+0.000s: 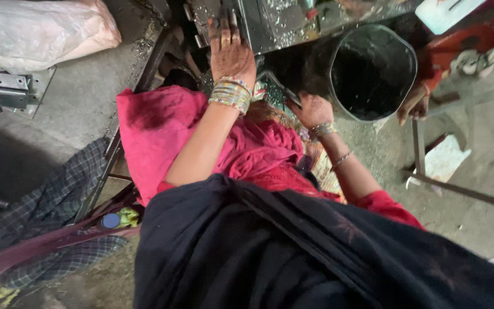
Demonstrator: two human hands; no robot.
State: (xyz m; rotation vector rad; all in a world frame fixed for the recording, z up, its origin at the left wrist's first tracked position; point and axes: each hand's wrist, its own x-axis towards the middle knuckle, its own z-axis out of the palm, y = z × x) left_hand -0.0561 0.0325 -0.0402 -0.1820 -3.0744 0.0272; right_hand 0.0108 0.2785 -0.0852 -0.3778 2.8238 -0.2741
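Note:
My left hand (231, 52), with many coloured bangles at the wrist, lies flat with its fingers spread on the front edge of a grey metal machine (270, 23) strewn with metal shavings. My right hand (314, 110), also bangled, is lower and to the right, over my lap. Its fingers are curled around the end of a thin metal handle (278, 86) that slants up to the machine. Pink cloth (161, 126) and black cloth (293, 252) cover my lap and hide what lies beneath.
A black bucket (373, 71) stands right of my right hand, with another person's foot (413, 106) beside it. A white sack (35, 31) and metal brackets (12, 88) lie at the far left, checked cloth (58, 194) at lower left, and a metal frame bar (458, 189) at right.

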